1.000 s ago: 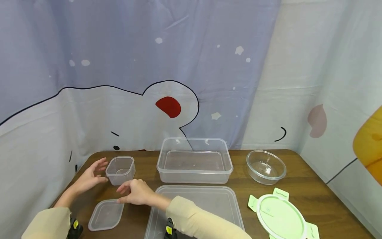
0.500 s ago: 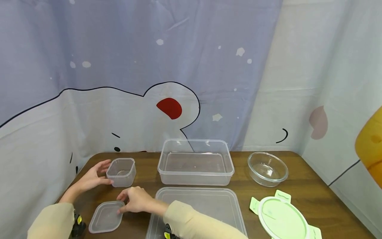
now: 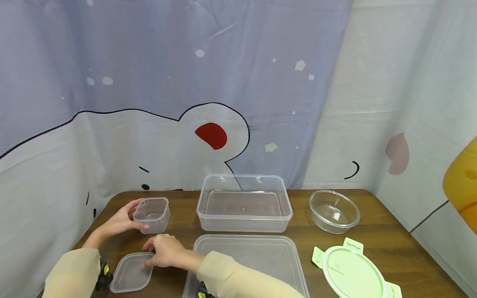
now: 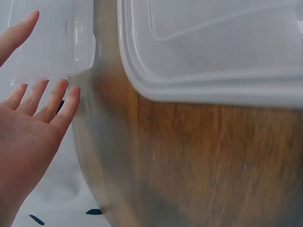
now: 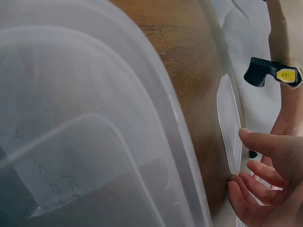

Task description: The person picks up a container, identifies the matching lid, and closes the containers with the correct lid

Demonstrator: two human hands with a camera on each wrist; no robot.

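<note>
A small clear plastic container [image 3: 155,217] stands at the table's back left. My left hand [image 3: 121,221] is at its left side, thumb by the front wall and fingers behind; in the left wrist view its fingers are spread and nearly straight. In front of the container lies a small translucent square lid [image 3: 130,275], flat on the table. Over its right edge is my right hand [image 3: 165,250], the thumb above the lid and the fingers loosely bent at the far corner. The right wrist view shows a gap between thumb and fingers; firm contact cannot be made out.
A large clear rectangular container [image 3: 244,223] stands at the back middle, with its large translucent lid [image 3: 257,256] in front, under my right forearm. On the right are a round glass bowl [image 3: 331,227] and a green clip lid [image 3: 354,273]. Curtains hang behind the table.
My left hand has moved right, up against the small container. The right hand has shifted slightly left and down, its thumb now over the small lid. Containers and lids stay in place.
</note>
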